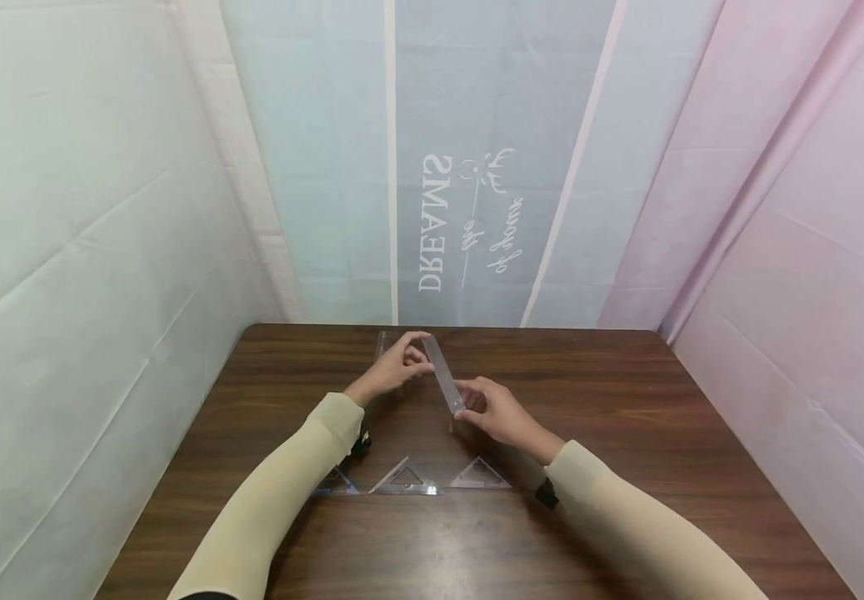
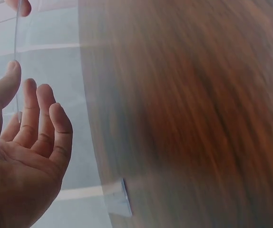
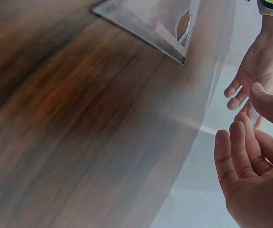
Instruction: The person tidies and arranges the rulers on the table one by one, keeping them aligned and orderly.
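Note:
A clear plastic ruler (image 1: 443, 375) is held slanted above the brown wooden table (image 1: 626, 417). My left hand (image 1: 418, 354) pinches its far end and my right hand (image 1: 467, 400) pinches its near end. In the left wrist view the left hand (image 2: 17, 90) shows its palm, with the thumb against the ruler's thin edge (image 2: 16, 52). The right wrist view shows the right hand (image 3: 250, 118) with its fingers up beside the ruler, and the left hand (image 3: 250, 71) beyond it.
Three clear set squares (image 1: 405, 477) (image 1: 480, 473) (image 1: 336, 482) lie in a row on the table near my forearms; one set square (image 3: 151, 23) shows in the right wrist view. Another clear piece (image 1: 381, 342) lies at the far edge. Cloth sheets wall the table in.

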`<state>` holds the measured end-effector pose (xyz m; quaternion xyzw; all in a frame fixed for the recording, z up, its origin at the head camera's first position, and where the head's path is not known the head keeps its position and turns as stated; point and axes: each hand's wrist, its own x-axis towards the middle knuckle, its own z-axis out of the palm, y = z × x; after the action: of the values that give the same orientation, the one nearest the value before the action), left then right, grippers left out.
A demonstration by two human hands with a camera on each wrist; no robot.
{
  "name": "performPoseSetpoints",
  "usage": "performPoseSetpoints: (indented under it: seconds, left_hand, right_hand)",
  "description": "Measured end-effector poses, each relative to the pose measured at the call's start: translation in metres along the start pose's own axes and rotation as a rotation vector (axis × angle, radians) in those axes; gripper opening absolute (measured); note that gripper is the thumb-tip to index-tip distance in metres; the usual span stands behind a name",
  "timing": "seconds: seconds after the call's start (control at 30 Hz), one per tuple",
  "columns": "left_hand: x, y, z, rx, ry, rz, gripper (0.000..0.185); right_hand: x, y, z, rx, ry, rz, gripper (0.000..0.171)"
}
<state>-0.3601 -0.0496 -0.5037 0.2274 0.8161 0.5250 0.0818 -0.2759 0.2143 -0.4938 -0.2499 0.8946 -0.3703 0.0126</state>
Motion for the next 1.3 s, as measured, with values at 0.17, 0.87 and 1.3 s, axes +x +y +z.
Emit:
performPoseSetpoints:
  seconds: [0.17, 0.87, 1.3]
  left_hand:
    - [0.0, 0.006, 0.009, 0.009, -0.001, 0.009, 0.067]
    - [0.01, 0.02, 0.055, 0.082, -0.097, 0.059, 0.063]
    - [0.012, 0.026, 0.08, 0.173, -0.135, 0.083, 0.062]
  right_hand:
    - [-0.011, 0.001, -0.006, -0.007, -0.019, -0.012, 0.055]
    - [-0.063, 0.017, -0.017, -0.056, 0.01, 0.027, 0.052]
    - [-0.088, 0.029, -0.017, -0.063, 0.057, 0.036, 0.049]
